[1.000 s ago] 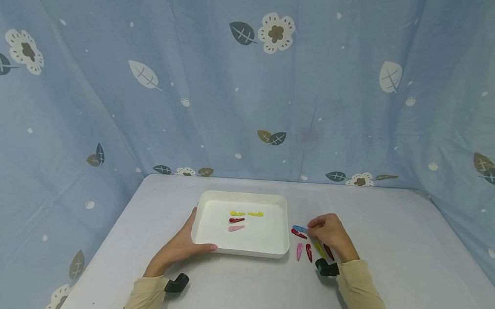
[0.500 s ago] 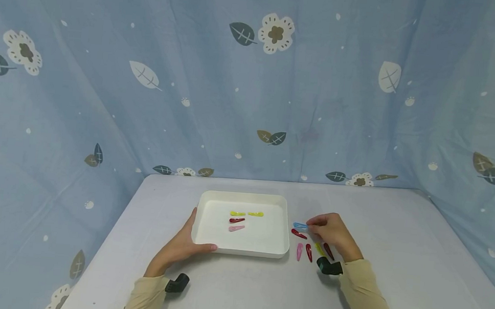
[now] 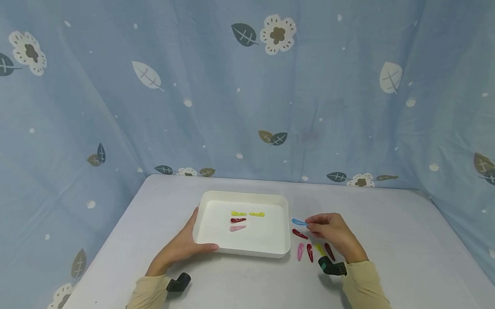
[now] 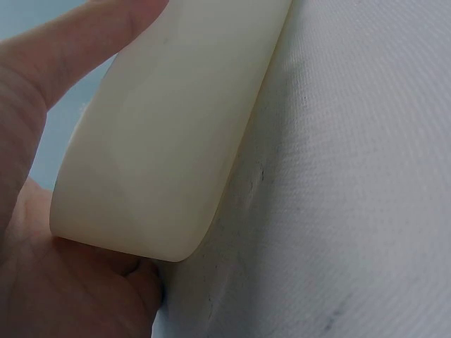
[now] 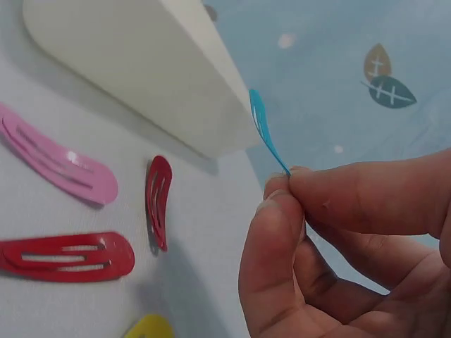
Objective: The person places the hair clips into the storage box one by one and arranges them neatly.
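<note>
A white tray [image 3: 241,252] holds two yellow snap hair clips [image 3: 257,214], one red clip [image 3: 238,220] and one pink clip [image 3: 237,228]. My left hand [image 3: 183,243] rests against its near left corner, fingers along the left side and thumb along the front wall. In the left wrist view the thumb [image 4: 77,49] lies on the tray wall [image 4: 155,141]. My right hand [image 3: 333,231] pinches a blue snap hair clip [image 5: 262,127] by one end, between thumb and fingertips. The clip is raised off the table, just right of the tray.
Several clips lie on the white table [image 3: 235,296] near my right hand: a red one [image 3: 300,233], a pink one [image 3: 300,252], another red [image 3: 310,252], a yellow one [image 3: 320,249] and a dark red one [image 3: 330,251]. A blue patterned curtain [image 3: 187,134] hangs behind.
The blue clip has come up off the table in my right hand's pinch and shifted slightly away from the red clip beside it. The left hand and tray stay put.
</note>
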`<state>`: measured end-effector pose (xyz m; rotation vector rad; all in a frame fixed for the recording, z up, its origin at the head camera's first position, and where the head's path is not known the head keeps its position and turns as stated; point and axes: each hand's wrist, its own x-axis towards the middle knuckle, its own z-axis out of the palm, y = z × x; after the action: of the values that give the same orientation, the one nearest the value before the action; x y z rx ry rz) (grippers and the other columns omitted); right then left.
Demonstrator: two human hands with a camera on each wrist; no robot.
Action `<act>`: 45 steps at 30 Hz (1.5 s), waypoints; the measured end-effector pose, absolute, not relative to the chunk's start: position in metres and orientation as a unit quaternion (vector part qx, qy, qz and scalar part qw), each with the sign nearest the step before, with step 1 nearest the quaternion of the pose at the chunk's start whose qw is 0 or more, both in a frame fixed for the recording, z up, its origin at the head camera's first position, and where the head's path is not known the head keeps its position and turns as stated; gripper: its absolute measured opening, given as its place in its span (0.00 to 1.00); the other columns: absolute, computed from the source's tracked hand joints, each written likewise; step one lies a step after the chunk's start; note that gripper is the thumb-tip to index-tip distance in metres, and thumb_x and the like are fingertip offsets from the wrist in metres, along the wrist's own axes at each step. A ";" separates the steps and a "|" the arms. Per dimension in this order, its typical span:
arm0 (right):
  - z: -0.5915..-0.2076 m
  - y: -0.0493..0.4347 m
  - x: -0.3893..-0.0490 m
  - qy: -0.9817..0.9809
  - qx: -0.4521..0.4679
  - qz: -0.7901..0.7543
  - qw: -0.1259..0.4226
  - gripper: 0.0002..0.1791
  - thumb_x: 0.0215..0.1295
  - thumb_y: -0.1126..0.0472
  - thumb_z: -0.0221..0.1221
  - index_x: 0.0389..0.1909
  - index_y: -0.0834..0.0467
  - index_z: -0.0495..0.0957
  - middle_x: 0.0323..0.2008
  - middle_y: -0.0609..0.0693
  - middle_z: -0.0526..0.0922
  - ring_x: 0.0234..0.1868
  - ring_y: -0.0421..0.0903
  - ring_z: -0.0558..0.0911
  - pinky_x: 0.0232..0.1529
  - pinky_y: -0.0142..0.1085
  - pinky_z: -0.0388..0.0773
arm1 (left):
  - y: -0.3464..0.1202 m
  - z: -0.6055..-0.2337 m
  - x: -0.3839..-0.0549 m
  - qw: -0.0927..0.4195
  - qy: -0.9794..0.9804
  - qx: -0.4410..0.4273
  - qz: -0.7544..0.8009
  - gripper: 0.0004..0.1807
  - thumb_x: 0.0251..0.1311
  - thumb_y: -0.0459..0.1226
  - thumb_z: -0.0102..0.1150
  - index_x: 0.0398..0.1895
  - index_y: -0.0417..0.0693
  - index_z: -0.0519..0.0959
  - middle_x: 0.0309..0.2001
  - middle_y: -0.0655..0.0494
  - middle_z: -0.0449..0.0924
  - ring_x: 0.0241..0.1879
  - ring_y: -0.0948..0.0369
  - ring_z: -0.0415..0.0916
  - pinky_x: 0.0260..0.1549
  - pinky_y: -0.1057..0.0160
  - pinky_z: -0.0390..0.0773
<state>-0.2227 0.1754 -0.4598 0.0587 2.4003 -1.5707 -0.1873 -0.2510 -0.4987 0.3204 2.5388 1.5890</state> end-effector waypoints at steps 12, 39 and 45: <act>-0.445 0.168 -0.229 0.801 -0.019 -0.579 0.149 0.18 0.73 0.62 0.62 0.56 0.69 0.80 0.56 0.65 0.83 0.48 0.51 0.84 0.51 0.35 0.84 | -0.250 -0.496 -0.187 0.064 0.843 0.100 0.524 0.75 0.45 0.47 0.84 0.85 0.59 0.34 0.83 0.53 0.51 0.78 0.50 0.55 0.75 0.36 0.53; -0.425 0.111 -0.261 0.755 -0.049 -0.626 0.186 0.16 0.73 0.67 0.59 0.57 0.72 0.79 0.49 0.59 0.86 0.42 0.42 0.85 0.45 0.30 0.83 | -0.249 -0.499 -0.187 0.065 0.839 0.107 0.529 0.75 0.46 0.45 0.84 0.85 0.57 0.34 0.83 0.51 0.51 0.78 0.48 0.57 0.74 0.35 0.53; -0.420 0.097 -0.265 0.744 -0.034 -0.640 0.191 0.17 0.73 0.66 0.60 0.57 0.71 0.79 0.48 0.56 0.87 0.39 0.39 0.85 0.44 0.29 0.84 | -0.249 -0.498 -0.186 0.061 0.840 0.112 0.527 0.75 0.45 0.46 0.84 0.85 0.56 0.35 0.82 0.51 0.53 0.77 0.48 0.58 0.74 0.35 0.55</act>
<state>-0.2650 0.0966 -0.4197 -0.0949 2.0892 -1.7972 -0.1858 -0.2487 -0.4979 0.3380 2.5431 1.5938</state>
